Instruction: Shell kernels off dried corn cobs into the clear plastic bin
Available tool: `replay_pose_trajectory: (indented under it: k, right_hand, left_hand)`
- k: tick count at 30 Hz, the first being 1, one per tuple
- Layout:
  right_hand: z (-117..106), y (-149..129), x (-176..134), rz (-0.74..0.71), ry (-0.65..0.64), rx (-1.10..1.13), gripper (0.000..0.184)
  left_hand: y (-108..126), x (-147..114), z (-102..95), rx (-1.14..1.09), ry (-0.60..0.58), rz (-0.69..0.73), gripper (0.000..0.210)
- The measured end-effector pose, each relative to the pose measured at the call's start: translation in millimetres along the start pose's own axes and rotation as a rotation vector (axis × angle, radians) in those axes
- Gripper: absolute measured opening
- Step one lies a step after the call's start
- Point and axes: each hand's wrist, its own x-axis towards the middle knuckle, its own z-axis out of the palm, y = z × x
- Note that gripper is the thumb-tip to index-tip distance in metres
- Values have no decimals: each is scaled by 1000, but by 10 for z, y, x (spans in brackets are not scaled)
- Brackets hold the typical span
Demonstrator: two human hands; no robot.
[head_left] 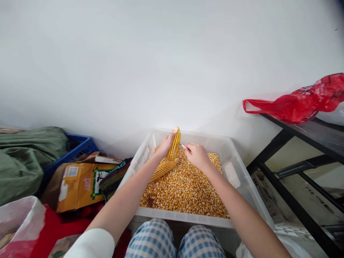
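Observation:
My left hand (166, 145) is wrapped round an upright ear of corn (174, 146), whose pale end points up. Close against its right side is my right hand (195, 154), fingers closed on a thin metal tool (181, 145) that is mostly hidden, so its kind is unclear. Below them, a second ear of corn (162, 170) lies on a thick layer of loose yellow kernels (188, 190). All of this is in or over a translucent plastic bin (185, 215) in front of my knees.
To the left are an orange cardboard box (80, 184), a dark mesh bag (115, 177) and a blue crate (83, 145) under green cloth (29, 154). A black metal frame (287, 193) stands right of the bin, with a red plastic bag (298, 102) on top. A white wall (172, 64) rises behind.

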Motion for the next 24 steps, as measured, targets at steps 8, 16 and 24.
replay_pose_trajectory:
  k: [8,16,24]
  right_hand:
    - [-5,5,-5,7,4,-13,31]
    - [15,15,-4,9,10,-5,33]
    - [5,24,0,-21,7,28,33]
  left_hand:
    - [22,-15,12,13,-33,36,41]
    - [23,-15,2,59,-31,50,41]
    - [11,-20,14,58,-33,60,42]
